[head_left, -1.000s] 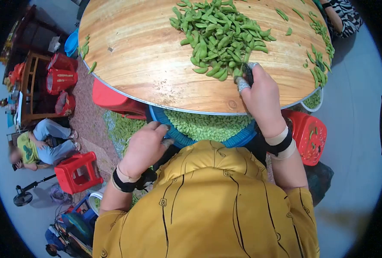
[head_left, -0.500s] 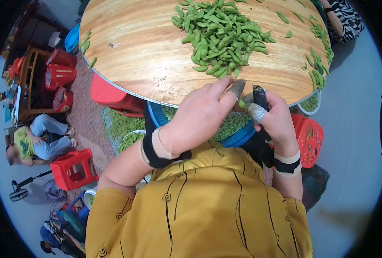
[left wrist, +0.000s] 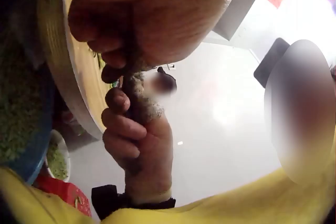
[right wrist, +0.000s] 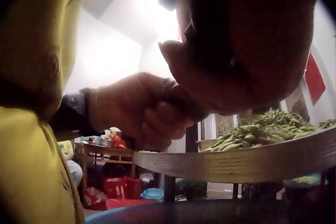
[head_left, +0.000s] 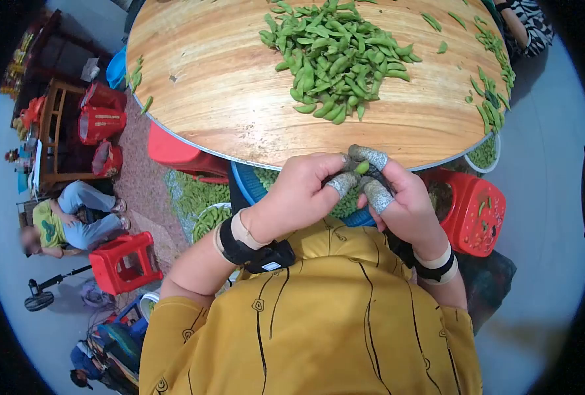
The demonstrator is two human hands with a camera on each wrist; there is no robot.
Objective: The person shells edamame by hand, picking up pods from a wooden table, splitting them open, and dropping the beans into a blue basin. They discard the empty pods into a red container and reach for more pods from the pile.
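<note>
Both hands meet over the near edge of the round wooden table (head_left: 213, 99). Between their wrapped fingertips is a green pod (head_left: 362, 167). The left hand (head_left: 299, 194) pinches it from one side with thumb and forefinger; the right hand (head_left: 404, 204) has its covered thumb and fingers curled round the other side. A heap of pods (head_left: 338, 59) lies on the table beyond the hands. Below them, partly hidden, a blue basin (head_left: 247, 181) holds shelled beans (head_left: 266, 176). In the left wrist view the left hand (left wrist: 147, 19) and right hand (left wrist: 139, 134) touch at the fingertips.
Loose pods (head_left: 490, 99) lie along the table's right edge. Red stools (head_left: 477, 214) stand at the right and left, and a white bucket (head_left: 484, 155) is under the right edge. A seated person (head_left: 68, 217) is at the far left; another person's arm (head_left: 515, 29) shows at the upper right.
The right hand has come back from the heap towards the body, and the left hand has moved right and up to meet it. A pod is now held between the two.
</note>
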